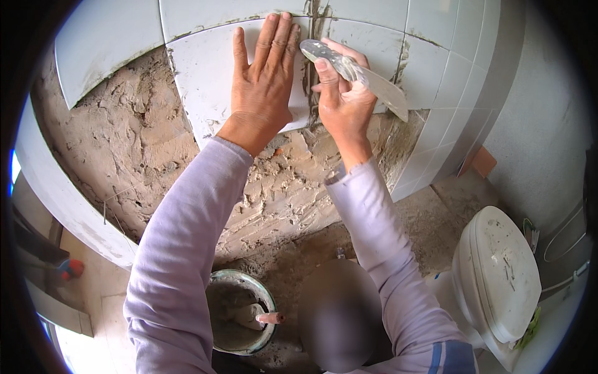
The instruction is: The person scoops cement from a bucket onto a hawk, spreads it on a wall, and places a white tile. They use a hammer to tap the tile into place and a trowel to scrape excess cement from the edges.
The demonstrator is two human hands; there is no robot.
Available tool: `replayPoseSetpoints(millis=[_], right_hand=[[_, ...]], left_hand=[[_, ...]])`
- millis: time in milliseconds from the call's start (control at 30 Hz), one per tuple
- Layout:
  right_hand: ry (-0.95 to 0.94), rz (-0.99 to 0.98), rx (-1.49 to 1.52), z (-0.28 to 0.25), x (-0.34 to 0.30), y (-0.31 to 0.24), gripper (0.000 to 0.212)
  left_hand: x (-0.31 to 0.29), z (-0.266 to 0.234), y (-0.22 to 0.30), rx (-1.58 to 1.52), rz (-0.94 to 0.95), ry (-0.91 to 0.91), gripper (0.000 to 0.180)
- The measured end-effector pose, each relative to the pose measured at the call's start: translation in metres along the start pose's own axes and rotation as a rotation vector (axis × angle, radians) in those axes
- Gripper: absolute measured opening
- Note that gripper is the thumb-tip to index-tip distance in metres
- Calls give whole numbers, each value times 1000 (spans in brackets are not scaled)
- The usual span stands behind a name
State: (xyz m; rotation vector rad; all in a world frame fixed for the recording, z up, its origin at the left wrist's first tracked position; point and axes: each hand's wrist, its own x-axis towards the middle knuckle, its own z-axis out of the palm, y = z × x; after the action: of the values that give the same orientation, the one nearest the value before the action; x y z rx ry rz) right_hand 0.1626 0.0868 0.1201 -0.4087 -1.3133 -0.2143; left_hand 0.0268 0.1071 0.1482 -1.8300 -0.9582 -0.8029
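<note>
My left hand (265,81) lies flat on a white wall tile (208,75), fingers stretched upward and slightly apart. A vertical joint smeared with grey mortar runs just to the right of it. My right hand (346,100) grips a mortar-smeared trowel (383,90) beside that joint. The tool's rounded grey end points up and left, while its flat blade slants down to the right, in front of the neighbouring tile (364,50). Part of the grip is hidden behind my fingers. Below the tiles, rough mortar (280,187) covers the bare wall.
A bucket (274,296) of grey mortar stands on the floor, with a second trowel (268,318) in it. To the right is a white toilet (498,268) with debris on its lid. An orange-brown piece (484,162) leans by the wall corner. A blurred dark shape covers the lower middle.
</note>
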Motion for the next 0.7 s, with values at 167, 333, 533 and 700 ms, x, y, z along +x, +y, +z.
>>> replayPoseSetpoints(millis=[167,333,533,700], right_hand=[[41,-45,-46,-2,4,-1,30],[-182,-48,-516,-40,26,-34,36],[-441,0,-926,-66,26,-64,39],[-628,-132,-1254,-57,58,-78,44]], left_hand=[[1,-3,3,2,-2,-17,145],[4,-10,5,114,-16,-118,124],[3,-9,2,92,-13,-93,144],[3,-27,3,16,13,-170,140]])
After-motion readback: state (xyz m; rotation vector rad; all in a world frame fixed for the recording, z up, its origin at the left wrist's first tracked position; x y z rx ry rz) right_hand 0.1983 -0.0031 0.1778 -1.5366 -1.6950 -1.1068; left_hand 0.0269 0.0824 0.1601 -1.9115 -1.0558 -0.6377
